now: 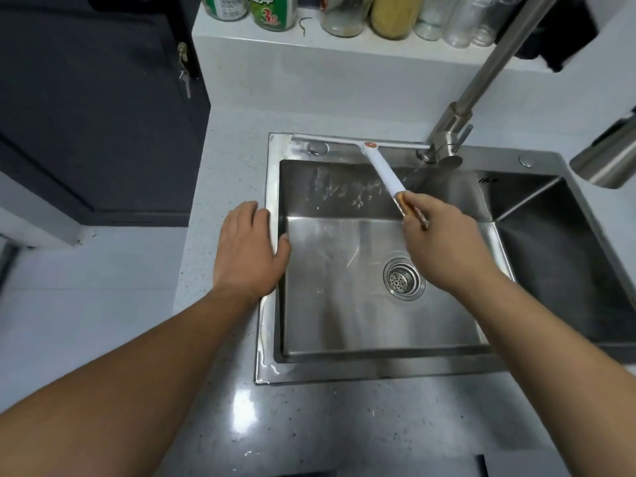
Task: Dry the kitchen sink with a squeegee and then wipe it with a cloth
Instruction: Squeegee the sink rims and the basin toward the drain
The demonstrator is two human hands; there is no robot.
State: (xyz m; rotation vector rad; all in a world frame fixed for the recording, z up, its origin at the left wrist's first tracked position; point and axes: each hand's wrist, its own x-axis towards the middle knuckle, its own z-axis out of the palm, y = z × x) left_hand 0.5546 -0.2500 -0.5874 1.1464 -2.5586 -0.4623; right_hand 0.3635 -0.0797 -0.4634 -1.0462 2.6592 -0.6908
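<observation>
A stainless steel sink [344, 368] is set into the pale counter, with a round drain strainer [403, 278] in its basin. A white squeegee [380, 170] lies with its long blade along the sink's back ledge, left of the tap base. My right hand [444, 246] grips the orange end of its handle above the basin. My left hand [249, 246] rests flat on the sink's left rim, fingers straight. Water streaks show on the basin's back wall. No cloth is in view.
A steel tap [481, 84] rises from the back ledge and leans right. Jars and cans [272, 10] stand on a white shelf behind the sink. A dark cabinet door [96, 108] with keys is at the left. A steel object [605, 160] juts in at the right edge.
</observation>
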